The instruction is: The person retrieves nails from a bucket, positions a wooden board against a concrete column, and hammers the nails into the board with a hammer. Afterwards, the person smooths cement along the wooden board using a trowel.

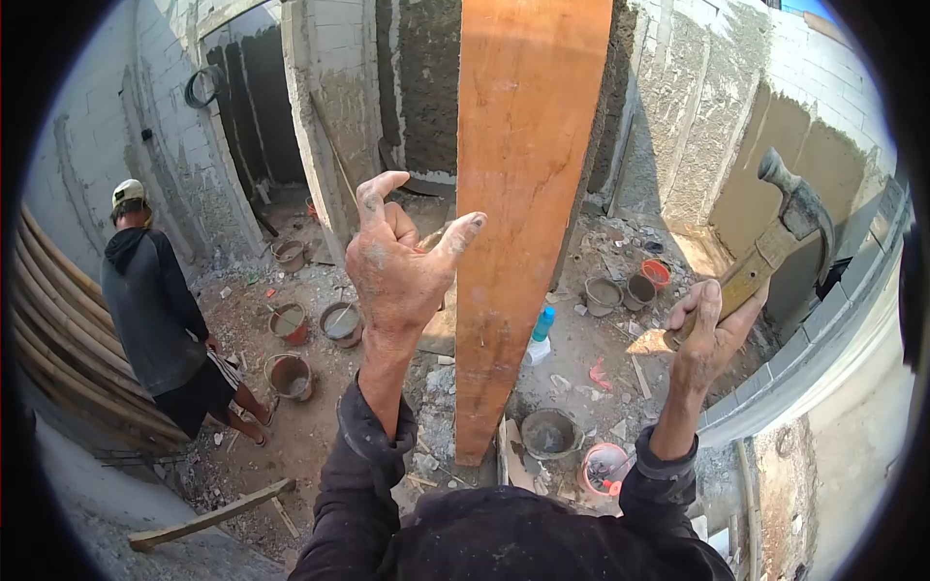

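Note:
My right hand (712, 339) grips a claw hammer (760, 261) by its worn yellowish handle, with the dark metal head raised up and to the right. My left hand (399, 266) is lifted just left of a long orange-brown wooden board (518, 194). Its thumb and bent index finger are spread apart, while the other fingers curl toward the palm, partly hidden. Whether the thumb touches the board's edge I cannot tell. The board rises from near my body to the top of the view. Grey smears mark the left hand.
Below at left, a person in a cap (155, 300) stands beside stacked long poles (68, 329). Several buckets, including a red one (291, 376) and a dark one (550, 433), stand on the rubble-strewn ground. A teal bottle (544, 323) is beyond the board. Partly plastered walls (697, 107) surround the area.

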A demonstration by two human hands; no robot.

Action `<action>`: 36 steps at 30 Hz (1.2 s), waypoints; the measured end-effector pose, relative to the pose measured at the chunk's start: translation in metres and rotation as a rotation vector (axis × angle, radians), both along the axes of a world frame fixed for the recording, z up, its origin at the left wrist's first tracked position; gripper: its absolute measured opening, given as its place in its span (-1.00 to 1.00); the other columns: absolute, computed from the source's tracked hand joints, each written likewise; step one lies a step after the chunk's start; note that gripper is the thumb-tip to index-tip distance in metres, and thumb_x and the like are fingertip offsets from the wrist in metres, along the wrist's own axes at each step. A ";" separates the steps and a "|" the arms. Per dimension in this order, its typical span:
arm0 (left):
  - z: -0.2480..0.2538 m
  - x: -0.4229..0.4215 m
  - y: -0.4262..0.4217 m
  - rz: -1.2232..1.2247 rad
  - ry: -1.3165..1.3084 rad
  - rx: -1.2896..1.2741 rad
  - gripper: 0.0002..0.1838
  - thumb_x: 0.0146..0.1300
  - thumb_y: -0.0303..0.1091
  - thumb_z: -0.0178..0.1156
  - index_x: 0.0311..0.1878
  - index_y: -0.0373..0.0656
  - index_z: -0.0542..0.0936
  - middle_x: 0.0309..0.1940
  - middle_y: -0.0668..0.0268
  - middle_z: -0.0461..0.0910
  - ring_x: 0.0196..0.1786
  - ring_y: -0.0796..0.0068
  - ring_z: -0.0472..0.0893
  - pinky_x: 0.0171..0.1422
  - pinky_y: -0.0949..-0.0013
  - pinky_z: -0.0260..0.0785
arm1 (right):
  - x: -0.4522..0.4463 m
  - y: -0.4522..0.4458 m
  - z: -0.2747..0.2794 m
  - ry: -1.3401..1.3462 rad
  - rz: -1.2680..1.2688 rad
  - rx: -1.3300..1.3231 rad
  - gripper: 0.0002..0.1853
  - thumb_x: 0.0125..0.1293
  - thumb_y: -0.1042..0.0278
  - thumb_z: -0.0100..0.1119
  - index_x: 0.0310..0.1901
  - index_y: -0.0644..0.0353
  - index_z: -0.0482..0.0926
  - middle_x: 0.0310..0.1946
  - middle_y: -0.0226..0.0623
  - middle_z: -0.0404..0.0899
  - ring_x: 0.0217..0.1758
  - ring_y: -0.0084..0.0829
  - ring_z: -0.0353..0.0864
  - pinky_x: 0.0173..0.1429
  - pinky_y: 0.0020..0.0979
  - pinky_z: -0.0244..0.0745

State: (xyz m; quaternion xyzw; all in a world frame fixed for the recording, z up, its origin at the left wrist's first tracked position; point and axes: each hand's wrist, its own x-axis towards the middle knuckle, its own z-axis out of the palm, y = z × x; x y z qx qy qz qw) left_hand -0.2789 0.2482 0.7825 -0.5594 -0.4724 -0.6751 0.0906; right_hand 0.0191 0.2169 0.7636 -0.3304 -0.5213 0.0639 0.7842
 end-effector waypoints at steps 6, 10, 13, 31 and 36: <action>-0.017 0.004 0.019 -0.070 0.069 -0.155 -0.17 0.15 -0.14 0.64 0.46 -0.19 0.54 -0.64 0.49 0.37 -0.57 0.60 0.39 -0.41 0.36 0.36 | -0.007 -0.025 -0.090 0.129 0.123 -0.223 -0.27 0.62 0.44 0.04 0.69 0.15 -0.07 -0.40 -0.34 0.43 -0.58 -0.58 0.42 -0.54 -0.48 0.43; -0.009 0.004 0.036 0.019 0.180 0.001 -0.23 0.18 -0.17 0.63 0.43 -0.17 0.58 -0.63 0.55 0.32 -0.55 0.71 0.33 -0.44 0.47 0.32 | -0.002 -0.038 -0.111 0.133 0.133 -0.309 -0.21 0.60 0.51 0.03 0.71 0.17 -0.14 -0.38 -0.34 0.44 -0.56 -0.59 0.41 -0.52 -0.50 0.44; -0.009 0.004 0.034 0.085 0.259 0.089 -0.18 0.20 -0.16 0.62 0.48 -0.20 0.52 -0.58 0.53 0.37 -0.53 0.71 0.36 -0.44 0.47 0.33 | -0.008 -0.051 -0.121 0.135 0.105 -0.323 -0.20 0.57 0.52 0.10 0.69 0.20 -0.09 -0.36 -0.31 0.47 -0.55 -0.61 0.42 -0.51 -0.52 0.43; -0.144 0.056 -0.055 -1.252 -0.151 -0.790 -0.21 0.74 0.20 -0.24 0.69 -0.28 0.07 0.16 0.20 0.56 0.14 0.43 0.58 0.31 0.28 0.43 | -0.097 -0.081 -0.117 0.076 0.606 -0.568 -0.26 0.30 0.65 0.41 0.45 0.27 0.24 -0.19 -0.32 0.67 -0.43 -0.67 0.59 -0.41 -0.53 0.53; -0.102 0.026 -0.071 -1.182 -0.055 -0.961 -0.52 0.69 -0.10 0.11 0.37 -0.33 0.52 0.07 0.22 0.69 0.09 0.53 0.69 0.23 0.45 0.55 | -0.096 -0.070 -0.092 0.112 0.638 -0.457 -0.27 0.36 0.65 0.36 0.46 0.26 0.16 -0.33 -0.27 0.65 -0.54 -0.67 0.55 -0.51 -0.54 0.47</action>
